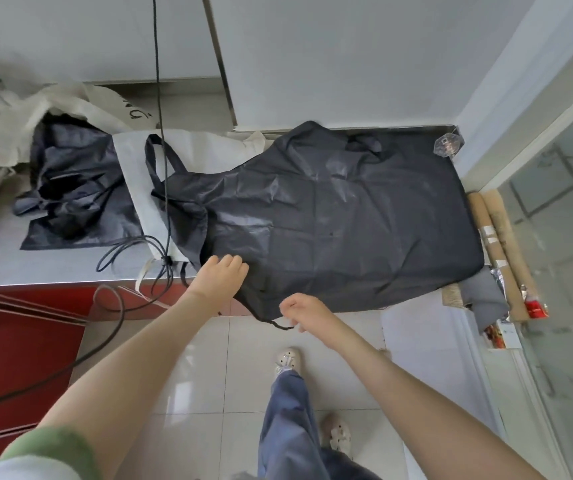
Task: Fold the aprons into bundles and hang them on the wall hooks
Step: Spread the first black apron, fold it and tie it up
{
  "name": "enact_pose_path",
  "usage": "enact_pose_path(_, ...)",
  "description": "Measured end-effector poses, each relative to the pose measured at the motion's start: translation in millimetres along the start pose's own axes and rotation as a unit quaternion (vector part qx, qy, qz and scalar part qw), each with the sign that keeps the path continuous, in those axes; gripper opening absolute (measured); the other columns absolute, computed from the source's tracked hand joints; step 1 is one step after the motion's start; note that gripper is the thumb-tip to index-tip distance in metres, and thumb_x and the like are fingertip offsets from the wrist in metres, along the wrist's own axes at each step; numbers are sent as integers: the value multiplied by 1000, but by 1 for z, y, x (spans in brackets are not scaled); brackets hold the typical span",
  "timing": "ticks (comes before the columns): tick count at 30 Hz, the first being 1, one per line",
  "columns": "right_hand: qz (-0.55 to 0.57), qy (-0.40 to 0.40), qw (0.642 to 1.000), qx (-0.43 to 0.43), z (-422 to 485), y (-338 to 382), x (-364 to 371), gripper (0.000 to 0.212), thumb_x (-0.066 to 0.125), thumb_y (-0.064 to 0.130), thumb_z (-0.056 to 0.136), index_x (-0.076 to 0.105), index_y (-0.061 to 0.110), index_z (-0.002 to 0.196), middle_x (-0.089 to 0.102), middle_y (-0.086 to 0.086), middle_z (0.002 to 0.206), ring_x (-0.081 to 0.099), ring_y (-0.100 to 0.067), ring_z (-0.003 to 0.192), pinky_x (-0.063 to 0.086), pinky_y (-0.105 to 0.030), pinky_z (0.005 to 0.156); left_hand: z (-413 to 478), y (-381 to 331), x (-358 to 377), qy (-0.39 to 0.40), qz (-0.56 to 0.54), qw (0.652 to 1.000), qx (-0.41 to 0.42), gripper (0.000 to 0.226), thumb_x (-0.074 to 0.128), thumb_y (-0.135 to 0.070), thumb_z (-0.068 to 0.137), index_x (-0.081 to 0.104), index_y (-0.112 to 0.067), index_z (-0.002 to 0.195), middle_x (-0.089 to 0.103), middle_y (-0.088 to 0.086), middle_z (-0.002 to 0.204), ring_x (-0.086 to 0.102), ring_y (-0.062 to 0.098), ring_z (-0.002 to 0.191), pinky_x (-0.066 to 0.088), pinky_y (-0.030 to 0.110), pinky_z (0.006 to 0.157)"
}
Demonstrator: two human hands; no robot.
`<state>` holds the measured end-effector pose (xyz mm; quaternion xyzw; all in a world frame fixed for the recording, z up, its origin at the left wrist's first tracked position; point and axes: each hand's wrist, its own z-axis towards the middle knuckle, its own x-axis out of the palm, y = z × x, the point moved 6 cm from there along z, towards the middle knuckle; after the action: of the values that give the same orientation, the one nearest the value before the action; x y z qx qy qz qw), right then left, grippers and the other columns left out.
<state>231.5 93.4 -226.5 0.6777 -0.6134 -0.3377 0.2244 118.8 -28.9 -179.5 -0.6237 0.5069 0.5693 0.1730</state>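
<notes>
Honestly the setup at this point had a few traps in it. The apron (340, 216) was spread out flat across the right end of the surface (53, 265), with its near edge drooping over the front lip toward the floor (209, 375). Your left hand (224, 273) was resting on that near edge with the fingers mostly relaxed, not gripping anything. Your right hand (300, 311) was curled up right next to the tie cord (280, 325) dangling off the corner, but it was too blurry for me to say whether you actually had hold of the cord. My biggest worry was the black cable (164, 168) hanging down across the neck strap end. Fold that way and you'd likely have rolled the cable into the bundle or yanked it. The fabric looked thin and slippery too, so with that much hanging off the front, one loose pull could have slid the whole thing off. The strap end also sat on a white bag (132, 174), which could've dragged along with it. The second apron (70, 188) was crumpled at the left, near enough for its ties to get tangled in. No hooks were in view.
</notes>
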Motion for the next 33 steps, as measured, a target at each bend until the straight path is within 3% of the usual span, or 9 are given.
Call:
enact_pose_path(3, 71, 17, 996, 58, 9, 5, 25, 11, 53, 23, 95, 59, 15, 97, 59, -1, 87, 53, -10, 69, 44, -20, 60, -4, 4, 10, 7, -5, 1000, -29, 42, 63, -11, 84, 47, -11, 123, 52, 5, 119, 54, 21, 107, 42, 29, 83)
enact_pose_path(6, 116, 12, 990, 73, 20, 11, 41, 12, 54, 25, 95, 59, 15, 100, 58, 0, 85, 53, -9, 70, 45, -22, 62, -16, 11, 22, 22, 30, 999, -7, 71, 86, -21, 50, 62, -13, 116, 64, 9, 113, 63, 24, 96, 50, 34, 78)
enact_pose_path(8, 138, 9, 988, 66, 26, 14, 46, 9, 55, 24, 95, 60, 17, 99, 58, 1, 86, 54, -9, 72, 46, -22, 63, -20, 21, 36, 13, 44, 999, -23, 84, 88, -22, 42, 53, -11, 118, 65, 10, 115, 63, 24, 94, 51, 37, 81)
enact_pose_path(14, 146, 62, 987, 26, 38, 21, 51, 16, 58, 27, 94, 65, 17, 104, 64, -1, 92, 58, -10, 75, 46, -24, 65, -12, 31, 27, -4, -13, 999, -33, 53, 86, -13, 44, 67, -13, 94, 64, 5, 90, 61, 20, 72, 48, 28, 64)
enact_pose_path(19, 172, 169, 965, 99, 26, 14, 68, 42, 54, 50, 92, 56, 16, 116, 67, -11, 102, 66, -21, 81, 52, -29, 68, -19, 43, 8, -74, -160, 977, -123, 48, 84, 7, 35, 60, -9, 74, 49, 3, 55, 49, 23, 42, 34, 23, 41)
enact_pose_path(22, 322, 172, 922, 129, 26, 1, 68, 41, 49, 58, 91, 48, 28, 120, 64, -17, 116, 66, -29, 97, 54, -39, 81, -23, 53, -10, -102, -242, 949, -174, 38, 80, 9, 58, 48, -7, 71, 32, 1, 52, 29, 23, 37, 10, 17, 42)
enact_pose_path(25, 532, 104, 833, 108, 32, -4, 50, 59, 45, 50, 94, 45, 9, 136, 53, -18, 134, 55, -29, 120, 42, -45, 104, -18, 58, -14, -89, -266, 943, -181, 18, 56, -9, 94, 39, -10, 86, 39, 2, 66, 36, 26, 48, 29, 30, 40)
enact_pose_path(28, 655, 60, 750, 75, 30, -3, 37, 66, 52, 44, 90, 40, 3, 140, 49, -19, 139, 46, -30, 131, 34, -45, 111, -12, 57, -22, -63, -298, 935, -184, 10, 40, -20, 102, 37, -11, 98, 47, 3, 76, 54, 31, 62, 50, 42, 57)
enact_pose_path(33, 723, 63, 684, 73, 19, 13, 47, 66, 56, 50, 86, 44, -1, 127, 48, -22, 138, 46, -34, 128, 35, -50, 109, -7, 57, -34, -87, -361, 903, -217, 20, 34, -23, 103, 44, -7, 106, 56, 10, 76, 56, 33, 67, 46, 39, 62)
